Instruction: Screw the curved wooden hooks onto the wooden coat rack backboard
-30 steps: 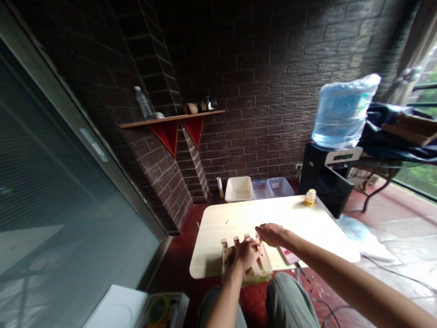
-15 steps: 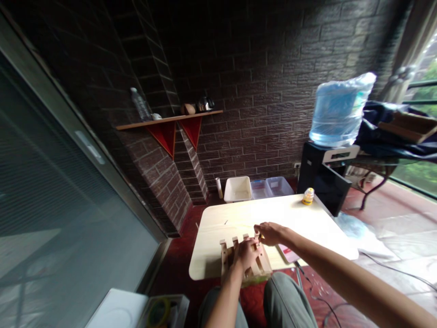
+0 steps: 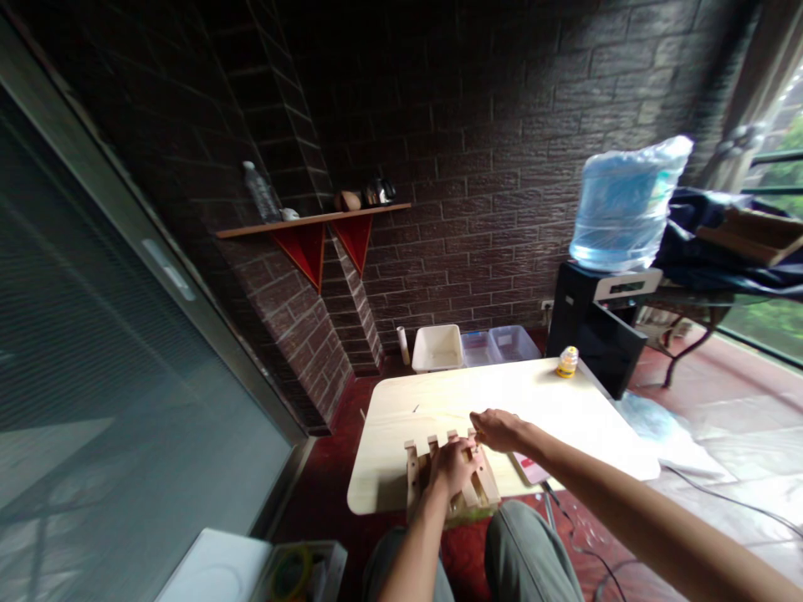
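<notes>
A small slatted wooden frame (image 3: pixel 483 483) lies at the table's near edge, in front of my knees. My left hand (image 3: pixel 452 466) rests on its middle slats, fingers bent around the wood near the far right corner. Just beyond that corner, my right hand (image 3: pixel 494 428) is closed with its fingers pinched together. Whatever it grips is hidden by the fingers. Several slats end in raised blocks along the far side, and dark holes show in the outer ones.
The pale table (image 3: pixel 401 485) carries a small dark screw-like piece (image 3: pixel 415 409), a yellow-labelled bottle (image 3: pixel 567 362) and a pink-and-white flat item (image 3: pixel 531 468). Beyond stand plastic bins (image 3: pixel 437 347) and a water dispenser (image 3: pixel 593 322). A cable (image 3: pixel 568 522) hangs at the right.
My right hand has turned slightly and shifted a little to the right; a bit of yellow beneath its fingers is less visible. My left hand stays on the slats.
</notes>
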A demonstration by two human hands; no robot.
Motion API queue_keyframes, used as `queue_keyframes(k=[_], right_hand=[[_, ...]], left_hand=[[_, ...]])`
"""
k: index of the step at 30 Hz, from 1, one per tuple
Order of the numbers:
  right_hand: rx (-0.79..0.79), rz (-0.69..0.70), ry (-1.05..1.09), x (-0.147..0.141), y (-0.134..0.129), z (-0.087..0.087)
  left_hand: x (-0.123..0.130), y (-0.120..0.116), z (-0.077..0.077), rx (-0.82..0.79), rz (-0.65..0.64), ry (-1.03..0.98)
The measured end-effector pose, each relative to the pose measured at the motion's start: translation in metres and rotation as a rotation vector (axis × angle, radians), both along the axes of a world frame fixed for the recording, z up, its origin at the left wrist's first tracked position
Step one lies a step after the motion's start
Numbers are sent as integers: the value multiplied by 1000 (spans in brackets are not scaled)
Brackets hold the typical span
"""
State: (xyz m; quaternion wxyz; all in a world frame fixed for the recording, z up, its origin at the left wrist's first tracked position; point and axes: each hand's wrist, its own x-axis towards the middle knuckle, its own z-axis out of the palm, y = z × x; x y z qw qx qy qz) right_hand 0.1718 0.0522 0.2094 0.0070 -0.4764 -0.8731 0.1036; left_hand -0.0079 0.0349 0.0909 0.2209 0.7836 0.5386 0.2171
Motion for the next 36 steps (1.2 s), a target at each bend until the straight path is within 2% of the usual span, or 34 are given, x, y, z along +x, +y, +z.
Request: queue_keyframes(k=[6, 11, 15, 18, 21, 25, 36], right_hand=[[-11, 36, 120, 4, -8, -1], [12, 37, 269, 7, -10, -20], [38, -14, 408, 8, -14, -35], [54, -62, 474, 8, -20, -40], [75, -68, 560, 9, -27, -43], [90, -7, 715, 11, -29, -49], [39, -19, 866, 3, -24, -59]], left_hand=[[-1, -2, 1, -6, 11, 16], [-1, -2, -3, -8, 48, 42], [-1, -2, -7, 8, 58, 35], [-1, -3, -8, 27, 40, 16], [-1, -5, -6, 39, 38, 6], [-1, -6, -4, 30, 48, 17], [-1, -7, 4, -4, 40, 17]])
